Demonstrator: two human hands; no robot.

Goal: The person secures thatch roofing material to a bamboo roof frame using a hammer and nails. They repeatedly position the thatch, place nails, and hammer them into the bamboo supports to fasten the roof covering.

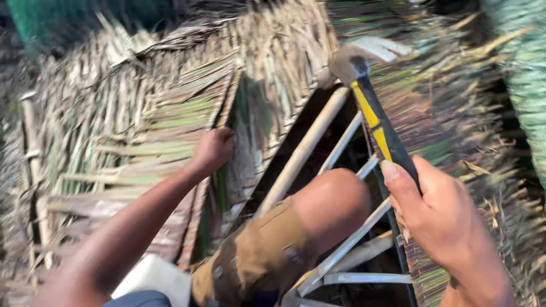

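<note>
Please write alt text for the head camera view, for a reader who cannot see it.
The right hand grips a hammer with a black and yellow handle, while the left hand holds a woven palm-leaf panel. A bent knee rests over pale poles.

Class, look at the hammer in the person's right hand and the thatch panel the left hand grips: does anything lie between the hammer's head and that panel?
Nothing visible does. The hammer, in the right hand, has its head raised in open air. The left hand grips the thatch panel; the pale pole lies lower, beside it.
</note>
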